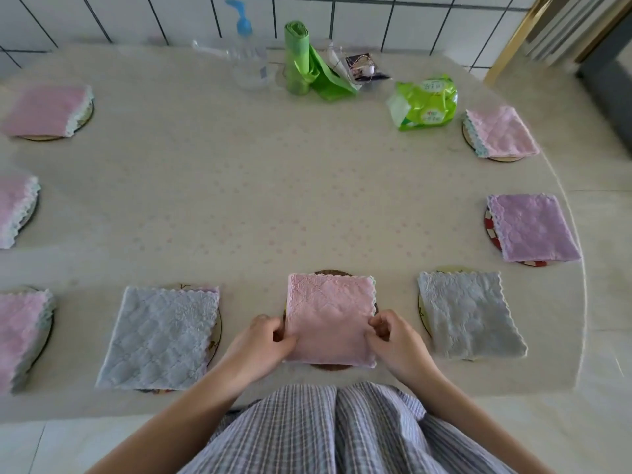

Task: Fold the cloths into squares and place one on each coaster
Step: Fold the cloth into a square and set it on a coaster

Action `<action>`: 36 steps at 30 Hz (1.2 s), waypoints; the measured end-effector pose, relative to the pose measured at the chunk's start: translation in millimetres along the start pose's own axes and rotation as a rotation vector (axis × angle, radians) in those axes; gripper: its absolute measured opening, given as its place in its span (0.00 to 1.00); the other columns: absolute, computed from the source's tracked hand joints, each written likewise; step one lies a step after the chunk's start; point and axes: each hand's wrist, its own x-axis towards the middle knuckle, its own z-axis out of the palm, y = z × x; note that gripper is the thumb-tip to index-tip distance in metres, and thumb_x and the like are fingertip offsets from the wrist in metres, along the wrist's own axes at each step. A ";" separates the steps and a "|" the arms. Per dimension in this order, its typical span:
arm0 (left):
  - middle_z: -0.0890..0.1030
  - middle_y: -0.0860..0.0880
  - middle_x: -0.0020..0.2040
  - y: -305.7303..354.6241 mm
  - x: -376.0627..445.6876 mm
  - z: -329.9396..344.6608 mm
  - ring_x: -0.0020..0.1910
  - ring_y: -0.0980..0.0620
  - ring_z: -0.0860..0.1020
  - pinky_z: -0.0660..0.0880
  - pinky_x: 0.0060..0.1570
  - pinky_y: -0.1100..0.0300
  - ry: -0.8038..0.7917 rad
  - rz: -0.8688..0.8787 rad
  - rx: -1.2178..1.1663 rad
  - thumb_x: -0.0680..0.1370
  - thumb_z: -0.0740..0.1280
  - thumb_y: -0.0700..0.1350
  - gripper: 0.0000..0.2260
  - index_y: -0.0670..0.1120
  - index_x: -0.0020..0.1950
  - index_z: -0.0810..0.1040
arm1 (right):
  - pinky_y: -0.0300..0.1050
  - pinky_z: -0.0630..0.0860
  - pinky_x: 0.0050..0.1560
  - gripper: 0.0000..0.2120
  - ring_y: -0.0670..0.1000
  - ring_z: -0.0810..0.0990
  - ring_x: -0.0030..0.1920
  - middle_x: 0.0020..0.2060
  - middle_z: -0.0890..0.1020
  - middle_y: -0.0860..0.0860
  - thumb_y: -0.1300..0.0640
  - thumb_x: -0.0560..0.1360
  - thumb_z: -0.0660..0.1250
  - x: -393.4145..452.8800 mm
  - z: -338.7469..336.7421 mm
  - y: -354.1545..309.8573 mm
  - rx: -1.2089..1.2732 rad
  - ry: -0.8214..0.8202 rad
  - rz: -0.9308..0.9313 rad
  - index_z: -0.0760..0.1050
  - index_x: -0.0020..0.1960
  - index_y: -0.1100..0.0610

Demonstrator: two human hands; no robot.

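A folded pink cloth point(328, 316) lies square on a dark round coaster point(331, 272) at the near middle of the table. My left hand point(265, 340) pinches its left edge and my right hand point(393, 340) pinches its right edge. Folded cloths lie on the other coasters around the table: a grey one point(160, 336) to the left, a grey one point(468, 314) to the right, a purple one point(533, 229) and a pink one point(501, 131) further right, and three pink ones point(46, 109) point(15, 206) point(20, 333) along the left side.
At the back of the beige tablecloth point(239, 186) stand a clear pump bottle point(248, 59), a roll of green bags point(301, 63), a small dark packet point(364, 68) and a green tissue pack point(424, 102). A white tiled wall runs behind. The table edge curves away on the right.
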 end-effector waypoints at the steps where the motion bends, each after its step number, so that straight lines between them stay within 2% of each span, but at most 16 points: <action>1: 0.65 0.52 0.30 -0.2 -0.2 -0.6 0.26 0.55 0.64 0.59 0.28 0.59 -0.005 0.001 -0.004 0.74 0.65 0.51 0.18 0.47 0.29 0.62 | 0.37 0.69 0.38 0.05 0.48 0.76 0.41 0.40 0.79 0.47 0.58 0.72 0.66 -0.3 0.1 -0.7 0.000 -0.002 0.000 0.73 0.47 0.54; 5: 0.69 0.52 0.32 -0.3 -1.7 -0.9 0.28 0.55 0.67 0.63 0.29 0.59 -0.006 0.011 0.014 0.75 0.65 0.54 0.17 0.48 0.32 0.66 | 0.38 0.69 0.38 0.05 0.48 0.76 0.41 0.40 0.79 0.47 0.58 0.72 0.67 -1.6 0.3 -0.7 0.034 0.028 0.003 0.73 0.47 0.52; 8: 0.74 0.52 0.37 -2.4 -2.4 -2.1 0.32 0.55 0.71 0.65 0.31 0.60 0.031 -0.005 0.005 0.75 0.65 0.57 0.13 0.48 0.40 0.71 | 0.41 0.70 0.36 0.05 0.48 0.74 0.37 0.37 0.78 0.48 0.58 0.72 0.68 -7.1 0.6 -2.6 0.113 0.081 -0.019 0.73 0.45 0.50; 13: 0.76 0.50 0.36 -4.8 -6.5 -4.4 0.33 0.56 0.71 0.66 0.35 0.61 0.065 -0.055 -0.153 0.77 0.64 0.50 0.08 0.47 0.41 0.74 | 0.38 0.68 0.35 0.09 0.45 0.71 0.33 0.36 0.78 0.51 0.61 0.73 0.66 -17.8 -4.9 -12.3 0.224 0.131 -0.113 0.73 0.44 0.47; 15: 0.79 0.46 0.39 -1.7 -10.2 -7.4 0.35 0.55 0.73 0.67 0.37 0.62 0.091 -0.074 -0.224 0.77 0.64 0.48 0.07 0.46 0.42 0.75 | 0.34 0.67 0.33 0.08 0.42 0.70 0.31 0.33 0.76 0.47 0.61 0.74 0.66 -17.6 -6.6 -17.4 0.249 0.097 -0.155 0.74 0.46 0.48; 17: 0.81 0.47 0.41 1.7 -15.8 -11.7 0.37 0.54 0.75 0.69 0.39 0.62 0.143 -0.095 -0.294 0.77 0.65 0.47 0.06 0.46 0.43 0.77 | 0.32 0.68 0.34 0.06 0.40 0.71 0.31 0.31 0.76 0.43 0.61 0.74 0.66 -14.8 -4.5 -23.5 0.258 0.045 -0.199 0.75 0.45 0.49; 21: 0.82 0.49 0.42 0.8 -37.8 -23.5 0.41 0.52 0.79 0.75 0.48 0.54 0.281 -0.168 -0.482 0.77 0.65 0.46 0.04 0.51 0.45 0.78 | 0.28 0.71 0.43 0.07 0.37 0.78 0.43 0.41 0.81 0.41 0.60 0.74 0.67 -2.4 6.5 -46.2 0.247 -0.081 -0.287 0.76 0.45 0.48; 25: 0.81 0.47 0.41 -20.1 -68.3 -40.2 0.38 0.52 0.77 0.72 0.43 0.57 0.426 -0.256 -0.555 0.78 0.64 0.46 0.04 0.49 0.45 0.78 | 0.26 0.70 0.47 0.06 0.37 0.78 0.45 0.43 0.81 0.41 0.60 0.75 0.66 7.1 17.8 -78.6 0.209 -0.181 -0.370 0.76 0.45 0.49; 28: 0.80 0.50 0.40 -50.0 -85.0 -49.9 0.39 0.51 0.77 0.73 0.46 0.56 0.583 -0.370 -0.668 0.77 0.66 0.45 0.03 0.50 0.44 0.77 | 0.24 0.68 0.47 0.08 0.35 0.77 0.44 0.41 0.80 0.41 0.61 0.75 0.65 5.3 27.0 -94.1 0.183 -0.232 -0.426 0.76 0.45 0.48; 30: 0.80 0.49 0.43 -71.5 -91.4 -56.3 0.42 0.50 0.77 0.74 0.48 0.53 0.651 -0.428 -0.654 0.76 0.67 0.46 0.02 0.52 0.44 0.78 | 0.27 0.70 0.44 0.05 0.39 0.78 0.41 0.39 0.81 0.44 0.60 0.76 0.65 4.9 40.3 -99.1 0.215 -0.314 -0.358 0.78 0.47 0.52; 33: 0.79 0.48 0.44 -102.6 -93.0 -70.1 0.42 0.51 0.76 0.72 0.46 0.56 0.695 -0.434 -0.632 0.76 0.67 0.46 0.01 0.52 0.44 0.78 | 0.35 0.71 0.37 0.05 0.45 0.76 0.36 0.38 0.80 0.49 0.61 0.77 0.63 2.1 67.3 -106.6 0.384 -0.410 -0.116 0.78 0.48 0.55; 36: 0.79 0.53 0.45 -131.9 -85.0 -88.9 0.43 0.53 0.76 0.71 0.44 0.59 0.648 -0.399 -0.571 0.77 0.66 0.47 0.02 0.51 0.48 0.78 | 0.38 0.71 0.39 0.05 0.45 0.76 0.36 0.41 0.81 0.48 0.58 0.77 0.63 -1.6 97.0 -113.7 0.302 -0.429 -0.050 0.78 0.49 0.54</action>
